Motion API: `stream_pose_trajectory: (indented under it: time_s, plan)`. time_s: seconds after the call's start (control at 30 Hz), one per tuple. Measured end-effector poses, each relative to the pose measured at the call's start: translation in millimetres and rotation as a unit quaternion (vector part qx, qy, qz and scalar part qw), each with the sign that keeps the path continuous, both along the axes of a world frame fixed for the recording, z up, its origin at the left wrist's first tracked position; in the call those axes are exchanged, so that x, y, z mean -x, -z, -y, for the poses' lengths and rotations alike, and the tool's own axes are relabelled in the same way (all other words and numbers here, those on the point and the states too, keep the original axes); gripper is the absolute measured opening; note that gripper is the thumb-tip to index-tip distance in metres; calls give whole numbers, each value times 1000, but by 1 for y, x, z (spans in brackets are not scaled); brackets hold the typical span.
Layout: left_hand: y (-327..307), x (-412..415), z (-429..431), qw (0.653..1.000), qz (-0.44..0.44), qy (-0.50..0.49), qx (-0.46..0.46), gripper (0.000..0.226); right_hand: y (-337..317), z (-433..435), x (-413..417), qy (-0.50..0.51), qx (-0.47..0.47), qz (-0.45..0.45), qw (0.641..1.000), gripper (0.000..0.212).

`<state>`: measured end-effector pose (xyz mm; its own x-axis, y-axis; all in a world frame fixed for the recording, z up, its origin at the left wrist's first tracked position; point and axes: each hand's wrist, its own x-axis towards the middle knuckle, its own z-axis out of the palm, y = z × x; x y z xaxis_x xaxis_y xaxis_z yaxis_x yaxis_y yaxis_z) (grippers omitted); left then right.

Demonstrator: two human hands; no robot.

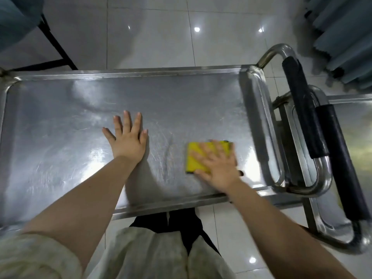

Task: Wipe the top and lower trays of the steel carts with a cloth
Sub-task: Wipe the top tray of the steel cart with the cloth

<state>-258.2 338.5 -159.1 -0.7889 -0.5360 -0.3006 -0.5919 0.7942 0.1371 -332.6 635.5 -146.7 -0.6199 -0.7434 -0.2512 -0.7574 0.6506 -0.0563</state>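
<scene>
Now, at the far left, a black metal frame (58, 47) is standing on the white tiled floor (151, 37) beyond the cart. The top tray (60, 137) of the steel cart is filling the middle of the view, and its surface is showing fine scratches and bright reflections. The left hand (127, 141) is lying flat on the tray near its centre, palm down, with fingers straight and spread; it is holding nothing. To the right, apart from it, the yellow cloth (198, 156) is lying on the same tray, toward the front rim and the right end. The right hand (218, 168), looking blurred, is pressing on the cloth from above with straight, spread fingers, not curling round it. Further right, the cart handle (302, 105) with a black grip is rising at the tray's end, and a second steel cart (354, 121) is standing just beside it. A grey-blue curtain (342, 37) is hanging in the upper right corner.
</scene>
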Motion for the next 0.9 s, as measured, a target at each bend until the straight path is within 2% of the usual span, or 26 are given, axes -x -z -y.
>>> stream_pose_trajectory:
  time_s: [0.03, 0.1, 0.13, 0.17, 0.23, 0.3, 0.33, 0.4, 0.43, 0.5, 0.63, 0.7, 0.77, 0.9]
  plan:
    - [-2, 1, -6, 1000, -10, 15, 0, 57, 0, -31, 22, 88, -15, -11, 996, 61]
    - [-5, 5, -23, 998, -31, 59, -2, 54, -7, -75, 51, 275, -43, 22, 960, 61]
    - [-6, 7, -32, 996, -34, 86, -7, 53, -12, -76, 54, 335, -50, 27, 941, 62]
    - [-5, 10, -42, 993, -31, 113, -13, 53, -13, -66, 48, 351, -65, 18, 934, 62]
    - [-4, 17, -57, 989, -21, 143, -17, 53, -12, -21, 13, 262, -80, 38, 961, 65]
    - [-5, 28, -67, 991, -32, 129, -24, 53, -7, 19, -41, 51, -24, 52, 997, 65]
    - [-7, 37, -70, 992, -40, 119, -27, 52, -5, 27, -64, -50, -9, 48, 998, 62]
    - [-9, 55, -78, 992, -41, 113, -34, 53, -2, 12, -72, -146, 5, 36, 989, 61]
    - [-9, 63, -84, 992, -34, 116, -38, 53, 0, -7, -60, -144, 16, 16, 989, 62]
    - [-6, 72, -95, 991, -16, 122, -45, 55, 1, -63, -28, -70, 14, 1, 997, 62]
    - [3, 70, -112, 992, -1, 126, -23, 58, -13, -163, 14, 68, -92, 7, 993, 61]
    - [5, 70, -115, 992, -12, 128, -12, 58, -18, -153, 25, 95, -117, 20, 988, 60]
    - [8, 71, -115, 992, -19, 128, -6, 57, -16, -116, 54, 143, -91, 21, 985, 60]
    - [13, 74, -113, 991, -33, 126, 3, 57, -12, -28, 177, 210, -33, 12, 977, 58]
